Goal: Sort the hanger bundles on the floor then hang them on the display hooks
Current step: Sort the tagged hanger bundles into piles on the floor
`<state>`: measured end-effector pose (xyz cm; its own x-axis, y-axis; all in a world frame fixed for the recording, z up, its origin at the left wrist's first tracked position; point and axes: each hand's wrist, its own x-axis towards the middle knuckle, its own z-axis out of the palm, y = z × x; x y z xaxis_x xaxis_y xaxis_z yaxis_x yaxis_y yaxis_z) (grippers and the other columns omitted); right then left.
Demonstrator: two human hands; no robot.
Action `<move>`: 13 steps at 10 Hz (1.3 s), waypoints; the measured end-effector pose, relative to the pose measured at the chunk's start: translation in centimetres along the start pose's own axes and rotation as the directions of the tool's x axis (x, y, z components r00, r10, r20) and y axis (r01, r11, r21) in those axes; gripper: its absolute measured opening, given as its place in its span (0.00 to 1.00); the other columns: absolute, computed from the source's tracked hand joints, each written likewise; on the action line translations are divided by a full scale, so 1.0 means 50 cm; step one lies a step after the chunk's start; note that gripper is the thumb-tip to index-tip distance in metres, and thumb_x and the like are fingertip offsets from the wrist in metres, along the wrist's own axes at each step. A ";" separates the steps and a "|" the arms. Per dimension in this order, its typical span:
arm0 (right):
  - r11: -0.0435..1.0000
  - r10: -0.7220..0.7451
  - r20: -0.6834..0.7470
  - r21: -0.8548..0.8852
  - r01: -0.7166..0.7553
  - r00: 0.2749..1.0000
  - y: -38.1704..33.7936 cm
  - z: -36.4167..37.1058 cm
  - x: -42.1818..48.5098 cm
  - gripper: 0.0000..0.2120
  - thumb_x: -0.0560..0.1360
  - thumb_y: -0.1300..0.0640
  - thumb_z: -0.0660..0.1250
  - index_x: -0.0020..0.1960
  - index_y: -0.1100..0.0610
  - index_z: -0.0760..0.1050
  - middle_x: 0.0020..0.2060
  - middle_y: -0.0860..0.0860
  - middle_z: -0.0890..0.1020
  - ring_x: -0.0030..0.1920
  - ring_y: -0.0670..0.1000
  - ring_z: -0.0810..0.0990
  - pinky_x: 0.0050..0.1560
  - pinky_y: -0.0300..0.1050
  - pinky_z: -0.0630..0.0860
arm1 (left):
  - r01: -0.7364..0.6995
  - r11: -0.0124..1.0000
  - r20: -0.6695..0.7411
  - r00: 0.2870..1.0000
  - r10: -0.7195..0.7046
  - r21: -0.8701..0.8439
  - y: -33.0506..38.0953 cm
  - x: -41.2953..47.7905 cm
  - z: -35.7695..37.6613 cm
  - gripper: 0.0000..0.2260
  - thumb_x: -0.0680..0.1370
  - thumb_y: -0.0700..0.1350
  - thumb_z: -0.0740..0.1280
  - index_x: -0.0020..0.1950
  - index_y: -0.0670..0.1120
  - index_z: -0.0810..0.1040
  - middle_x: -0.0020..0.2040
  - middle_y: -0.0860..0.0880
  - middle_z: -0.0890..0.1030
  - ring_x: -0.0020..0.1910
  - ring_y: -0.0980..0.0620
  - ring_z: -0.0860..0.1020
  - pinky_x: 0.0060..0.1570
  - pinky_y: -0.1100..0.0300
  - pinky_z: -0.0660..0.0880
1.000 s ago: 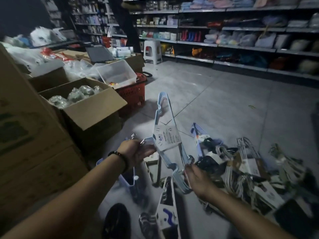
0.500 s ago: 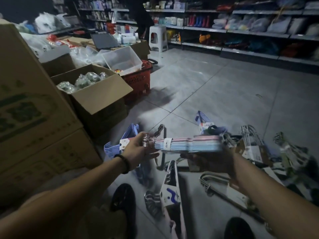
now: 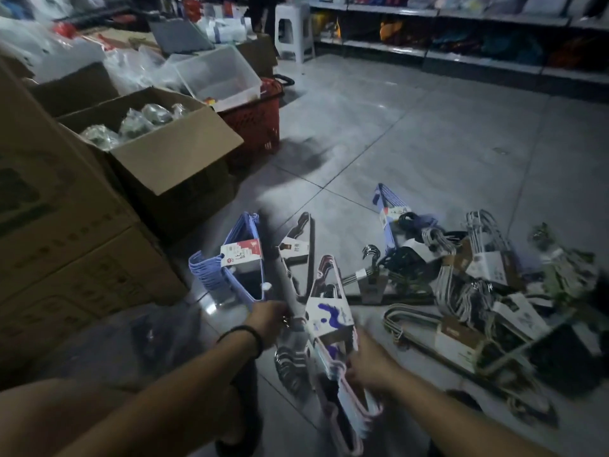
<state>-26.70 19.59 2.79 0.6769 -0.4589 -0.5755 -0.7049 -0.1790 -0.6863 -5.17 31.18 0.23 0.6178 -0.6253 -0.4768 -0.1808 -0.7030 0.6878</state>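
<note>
My left hand (image 3: 270, 316) and my right hand (image 3: 365, 364) both grip a pastel pink-and-blue hanger bundle (image 3: 336, 374), held low over the floor and blurred. Its hook end is at my left hand. It lies against a pink bundle with a white, blue-marked label (image 3: 329, 316). Just beyond stand a purple bundle (image 3: 230, 272) with a red-and-white tag and a dark bundle (image 3: 296, 252) with a brown tag. A jumbled pile of labelled hanger bundles (image 3: 478, 291) covers the floor to the right. No display hooks are in view.
Stacked cardboard boxes (image 3: 66, 245) wall off the left. Behind them are an open box of wrapped goods (image 3: 171, 153), a red basket (image 3: 260, 123) and a clear bin (image 3: 220, 74). A white stool (image 3: 293, 28) and stocked shelves (image 3: 461, 51) line the back. Grey tiled floor (image 3: 412, 127) lies between.
The pastel bundle, held level between my hands half a second ago, has swung down toward the floor by the white-labelled bundle. My view has tilted downward.
</note>
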 end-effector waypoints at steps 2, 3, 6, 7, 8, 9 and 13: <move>0.946 0.065 -0.132 -0.308 -0.103 0.989 0.111 0.079 0.064 0.29 0.82 0.60 0.59 0.78 0.53 0.48 0.63 0.58 0.82 0.57 0.58 0.83 0.54 0.50 0.78 | -0.077 0.996 0.002 0.997 0.077 0.045 -0.197 0.111 0.119 0.16 0.78 0.48 0.63 0.41 0.71 0.80 0.53 0.39 0.85 0.55 0.36 0.83 0.57 0.41 0.81; 0.904 0.131 -0.091 -0.399 -0.156 0.987 0.138 0.104 0.090 0.35 0.80 0.61 0.63 0.80 0.56 0.46 0.64 0.60 0.81 0.58 0.58 0.82 0.58 0.52 0.79 | -0.086 0.960 -0.070 0.992 0.108 0.268 -0.169 0.059 0.126 0.10 0.76 0.44 0.68 0.49 0.61 0.77 0.47 0.52 0.85 0.44 0.50 0.83 0.48 0.58 0.80; 0.870 0.185 -0.019 -0.462 -0.173 0.982 0.176 0.137 0.115 0.20 0.83 0.60 0.60 0.73 0.60 0.60 0.63 0.60 0.81 0.60 0.58 0.83 0.61 0.52 0.79 | -0.106 0.891 -0.014 0.992 0.126 0.441 -0.192 0.062 0.150 0.11 0.75 0.41 0.66 0.49 0.56 0.69 0.47 0.49 0.82 0.45 0.45 0.81 0.45 0.56 0.78; 0.875 0.267 0.059 -0.433 -0.216 0.962 0.167 0.122 0.119 0.24 0.83 0.54 0.62 0.76 0.59 0.60 0.69 0.60 0.78 0.66 0.58 0.79 0.66 0.53 0.77 | -0.093 0.875 0.030 0.996 0.089 0.474 -0.189 0.061 0.147 0.12 0.73 0.39 0.63 0.51 0.55 0.69 0.51 0.47 0.81 0.49 0.43 0.81 0.48 0.54 0.79; 0.888 0.281 0.131 -0.411 -0.206 0.951 0.150 0.085 0.119 0.24 0.83 0.51 0.63 0.76 0.57 0.66 0.72 0.57 0.76 0.69 0.57 0.77 0.69 0.52 0.74 | -0.065 0.846 0.091 0.996 0.019 0.529 -0.148 0.057 0.136 0.12 0.75 0.40 0.62 0.55 0.53 0.73 0.57 0.45 0.81 0.56 0.42 0.81 0.56 0.50 0.79; 0.891 0.229 0.144 -0.429 -0.148 0.963 0.123 0.029 0.101 0.19 0.82 0.49 0.64 0.70 0.56 0.74 0.67 0.56 0.80 0.66 0.57 0.79 0.64 0.46 0.74 | 0.006 0.828 0.111 0.990 -0.082 0.561 -0.094 0.057 0.116 0.14 0.80 0.46 0.65 0.66 0.52 0.72 0.62 0.45 0.79 0.59 0.44 0.80 0.61 0.50 0.78; 0.866 0.253 0.033 -0.453 -0.212 0.967 0.032 -0.336 0.079 0.16 0.84 0.50 0.63 0.62 0.62 0.78 0.44 0.57 0.82 0.34 0.53 0.82 0.31 0.42 0.78 | -0.248 0.790 0.165 0.969 0.187 0.561 0.230 0.134 0.129 0.11 0.80 0.50 0.68 0.62 0.51 0.79 0.60 0.44 0.84 0.57 0.43 0.82 0.54 0.55 0.79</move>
<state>-28.74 2.86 6.90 0.4826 -0.4607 -0.7448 -0.8499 -0.4519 -0.2712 -8.05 16.69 1.41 0.4384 -0.7926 -0.4237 -0.7251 -0.5905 0.3543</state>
